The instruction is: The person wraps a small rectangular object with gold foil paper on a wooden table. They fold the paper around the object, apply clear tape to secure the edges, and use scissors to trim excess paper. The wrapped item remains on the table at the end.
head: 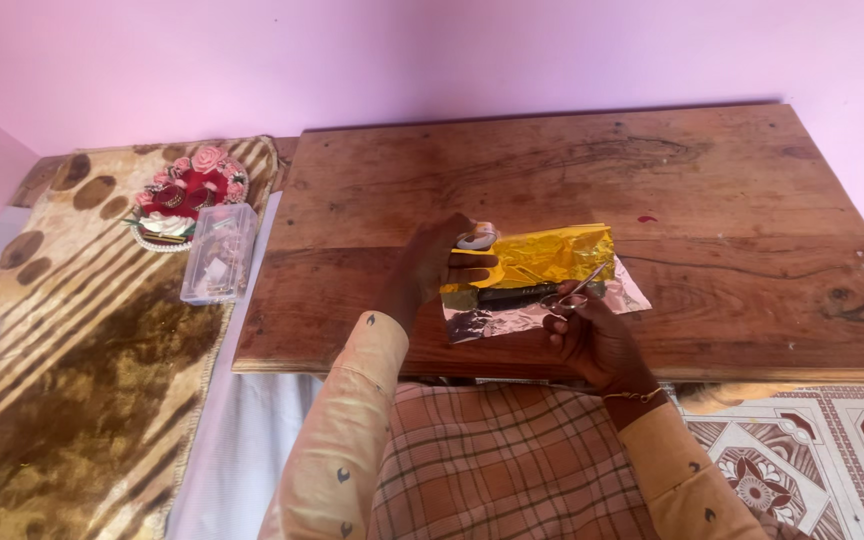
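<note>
Gold foil sheet [552,255] held up just above counter [732,200], near its front edge, silver underside showing at lower edge. Left hand [442,262] closed on foil's left end, fingers wrapped over top. Right hand [592,335] closed through handles of small scissors [574,292], blades pointing up at foil. Clear plastic box [218,252] and flower ornament [187,195] on brown blanket [72,370], well left of counter.

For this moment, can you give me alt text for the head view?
Over a wooden board, the left hand holds folded gold foil paper while the right hand cuts it with small scissors. To the left, a clear plastic box and a flower ornament lie on a brown blanket.
</note>
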